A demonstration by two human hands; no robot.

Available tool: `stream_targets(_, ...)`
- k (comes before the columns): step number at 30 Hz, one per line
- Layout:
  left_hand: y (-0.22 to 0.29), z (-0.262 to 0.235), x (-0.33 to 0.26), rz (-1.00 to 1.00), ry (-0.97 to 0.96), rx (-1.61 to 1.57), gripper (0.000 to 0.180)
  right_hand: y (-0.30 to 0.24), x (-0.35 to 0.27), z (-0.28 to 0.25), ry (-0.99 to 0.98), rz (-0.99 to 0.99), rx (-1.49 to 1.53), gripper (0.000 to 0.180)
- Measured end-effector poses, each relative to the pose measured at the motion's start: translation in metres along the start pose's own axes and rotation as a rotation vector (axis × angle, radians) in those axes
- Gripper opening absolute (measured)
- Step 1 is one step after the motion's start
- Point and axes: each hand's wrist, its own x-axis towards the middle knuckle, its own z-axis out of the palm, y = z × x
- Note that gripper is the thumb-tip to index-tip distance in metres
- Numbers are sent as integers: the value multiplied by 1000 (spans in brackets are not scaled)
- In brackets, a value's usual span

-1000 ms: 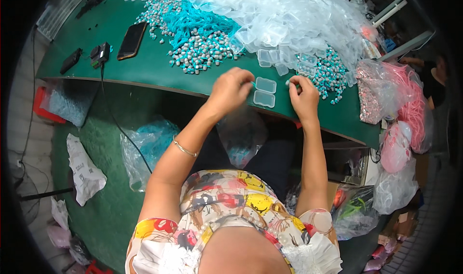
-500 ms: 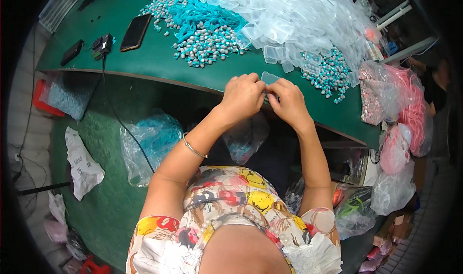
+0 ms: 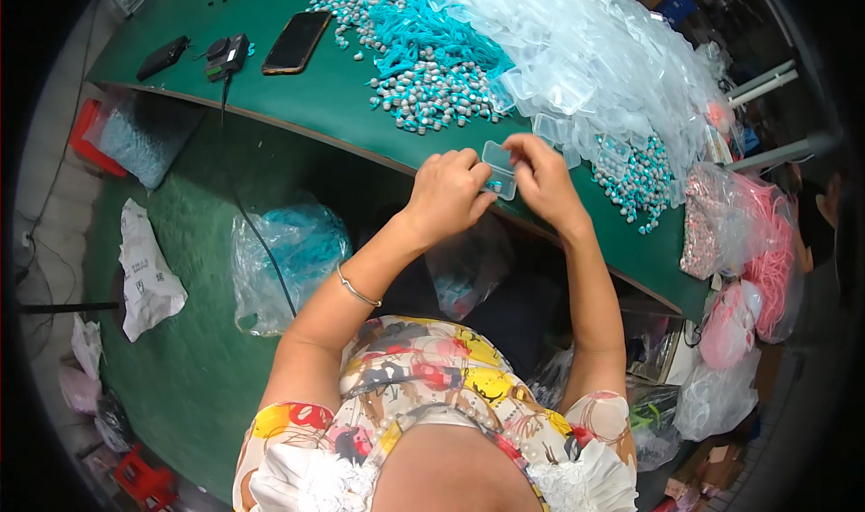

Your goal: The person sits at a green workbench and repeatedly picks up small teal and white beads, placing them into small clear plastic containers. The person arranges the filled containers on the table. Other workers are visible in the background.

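Holding a clear case (image 3: 498,169) (over table edge (image 3: 360,148)), both hands.

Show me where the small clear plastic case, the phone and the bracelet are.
small clear plastic case (image 3: 498,167), head view, on its open lid between the hands.
phone (image 3: 295,42), head view, middle of its dark screen.
bracelet (image 3: 357,290), head view, on the band across the wrist.

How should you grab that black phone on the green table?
Take the black phone by its two long edges, coming straight down from above. It lies flat, face up, on the green table, so there is nothing to get fingers under. Its long sides look clear, while a small black gadget sits just to its left, so pinch near the middle.
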Motion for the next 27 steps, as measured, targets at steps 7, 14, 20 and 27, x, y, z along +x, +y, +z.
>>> stream_targets(7,-2,0,1,-17,47,-99,40,21,113,9,229,-314,-511,17)
stream_targets(14,-15,4,3,-29,-9,-219,49,47,163,58,71,-146,-737,19)
stream_targets(20,-16,1,2,-47,-39,-214,50,39,168,58,8,-102,-793,22)
stream_targets(27,-16,-2,9,-63,-109,-214,51,46,169,55,-21,-107,-785,20)
